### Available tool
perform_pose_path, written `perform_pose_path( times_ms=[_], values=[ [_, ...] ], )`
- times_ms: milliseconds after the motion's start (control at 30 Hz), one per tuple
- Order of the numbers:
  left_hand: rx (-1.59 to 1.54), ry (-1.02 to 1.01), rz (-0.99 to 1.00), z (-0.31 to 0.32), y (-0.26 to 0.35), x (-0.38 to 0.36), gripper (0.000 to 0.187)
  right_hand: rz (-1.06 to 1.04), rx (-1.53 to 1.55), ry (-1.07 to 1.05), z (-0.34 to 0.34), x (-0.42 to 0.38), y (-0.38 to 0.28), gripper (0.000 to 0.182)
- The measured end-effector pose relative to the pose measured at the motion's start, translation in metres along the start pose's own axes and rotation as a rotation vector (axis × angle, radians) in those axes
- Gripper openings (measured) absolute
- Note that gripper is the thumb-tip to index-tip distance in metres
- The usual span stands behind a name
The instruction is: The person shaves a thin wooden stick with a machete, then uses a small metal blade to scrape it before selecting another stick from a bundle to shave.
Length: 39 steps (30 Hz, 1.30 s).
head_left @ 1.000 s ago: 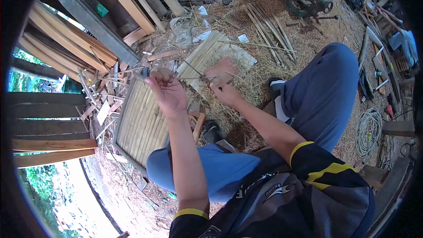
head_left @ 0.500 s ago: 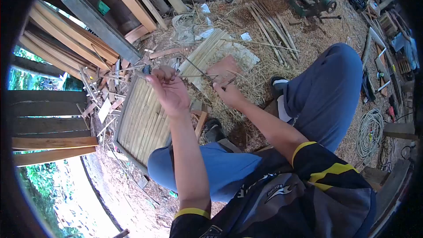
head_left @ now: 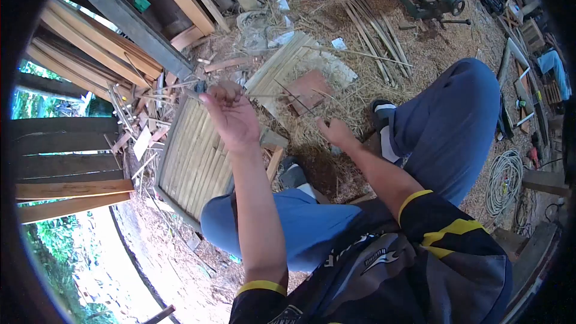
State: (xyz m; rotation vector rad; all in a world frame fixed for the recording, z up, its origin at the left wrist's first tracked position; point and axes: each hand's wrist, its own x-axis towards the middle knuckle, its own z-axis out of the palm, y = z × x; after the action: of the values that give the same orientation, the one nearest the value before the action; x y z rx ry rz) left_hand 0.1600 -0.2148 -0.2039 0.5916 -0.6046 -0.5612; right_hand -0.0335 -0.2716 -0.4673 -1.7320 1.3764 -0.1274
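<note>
My left hand [head_left: 235,121] is raised palm up, its fingers curled around a thin pale strip [head_left: 270,95] that runs out to the right; it looks like bamboo. Lower and to the right, my right hand [head_left: 339,133] is closed on the near end of a thin dark rod-like tool [head_left: 293,96], which slants up and left. Whether it is a blade cannot be made out. Beneath the tool a reddish-brown flat piece [head_left: 312,87] lies on the floor beside a mat of pale slats [head_left: 279,63]. A framed slatted panel [head_left: 192,162] leans left of my knee.
Long thin sticks [head_left: 375,39] lie on the shavings-covered floor. A green metal vise-like device [head_left: 432,5] stands at the back right. Planks [head_left: 135,24] lean at the upper left, and a coiled rope [head_left: 504,180] rests at right.
My right hand has moved right and slightly toward me, drawing the dark tool along with it. My left hand stays nearly in place, still gripping the strip.
</note>
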Motion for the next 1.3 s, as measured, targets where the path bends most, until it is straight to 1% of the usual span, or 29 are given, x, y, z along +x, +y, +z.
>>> perform_pose_path(
  times_ms=[67,100,167,267,300,367,400,467,500,567,600,667,733,800,867,900,933,1000,1067,1100,1200,1300],
  values=[
    [-0.002,-0.059,-0.018,-0.008,-0.002,0.001,0.046,0.044,-0.01,-0.075,-0.005,0.001,0.001,0.088],
    [-0.003,-0.1,-0.021,-0.01,-0.002,0.005,0.046,0.045,-0.029,-0.054,-0.002,0.008,0.006,0.089],
    [-0.017,-0.105,-0.021,-0.008,-0.002,0.006,0.046,0.056,-0.055,-0.002,0.01,0.026,0.023,0.09],
    [-0.009,-0.067,-0.01,-0.003,-0.006,0.008,0.044,-0.11,0.142,-0.009,0.003,0.007,0.007,0.093],
    [0.002,-0.046,-0.001,-0.002,-0.005,0.006,0.043,-0.044,0.092,-0.014,0.005,0.005,0.014,0.094],
    [-0.117,-0.058,-0.02,-0.006,-0.003,0.006,0.04,0.073,0.014,-0.009,0.01,0.01,0.016,0.096],
    [-0.174,-0.068,-0.03,-0.009,-0.002,0.007,0.038,0.11,0.005,-0.059,0.009,0.015,0.024,0.096],
    [-0.066,-0.044,0.007,-0.014,-0.004,0.01,0.035,0.191,-0.014,-0.158,0.005,0.023,0.045,0.097],
    [-0.014,-0.029,0.022,-0.01,-0.003,0.012,0.034,0.197,-0.022,-0.142,0.005,0.026,0.04,0.097],
    [0.094,0.105,0.042,0.001,-0.008,0.005,0.033,0.227,-0.053,-0.122,0.006,0.023,0.038,0.097],
    [0.144,0.162,0.057,0.008,-0.01,0.005,0.032,0.199,-0.033,-0.098,0.006,0.018,0.029,0.095],
    [0.203,0.138,0.108,0.007,-0.013,0.007,0.032,0.138,0.013,-0.046,0.006,0.009,-0.008,0.092],
    [0.253,0.145,0.134,0.002,-0.014,0.007,0.032,0.033,0.052,0.02,0.013,0.009,-0.039,0.086],
    [0.289,0.184,0.14,-0.006,-0.014,0.008,0.033,-0.077,0.285,-0.007,-0.004,-0.01,-0.082,0.084],
    [0.294,0.218,0.147,-0.006,-0.013,0.008,0.033,-0.107,0.237,-0.044,-0.003,-0.007,-0.095,0.084],
    [0.298,0.233,0.152,-0.006,-0.012,0.008,0.033,-0.124,0.215,-0.064,-0.001,-0.006,-0.097,0.084],
    [0.307,0.245,0.146,-0.007,-0.011,0.007,0.033,-0.096,0.199,-0.072,0.0,-0.007,-0.091,0.085],
    [0.32,0.265,0.138,-0.009,-0.01,0.006,0.033,-0.043,0.167,-0.084,0.002,-0.005,-0.066,0.085],
    [0.296,0.271,0.154,-0.009,-0.01,0.008,0.033,0.08,0.076,-0.071,0.02,0.012,-0.014,0.086],
    [0.285,0.275,0.16,-0.009,-0.01,0.01,0.032,0.143,0.03,-0.066,0.02,0.012,-0.009,0.087],
    [0.272,0.199,0.179,-0.004,-0.013,0.009,0.03,0.128,0.051,-0.041,0.021,0.016,-0.013,0.089],
    [0.272,0.148,0.14,-0.017,-0.014,0.01,0.03,0.087,0.138,0.004,0.011,0.01,-0.066,0.081]
  ],
)
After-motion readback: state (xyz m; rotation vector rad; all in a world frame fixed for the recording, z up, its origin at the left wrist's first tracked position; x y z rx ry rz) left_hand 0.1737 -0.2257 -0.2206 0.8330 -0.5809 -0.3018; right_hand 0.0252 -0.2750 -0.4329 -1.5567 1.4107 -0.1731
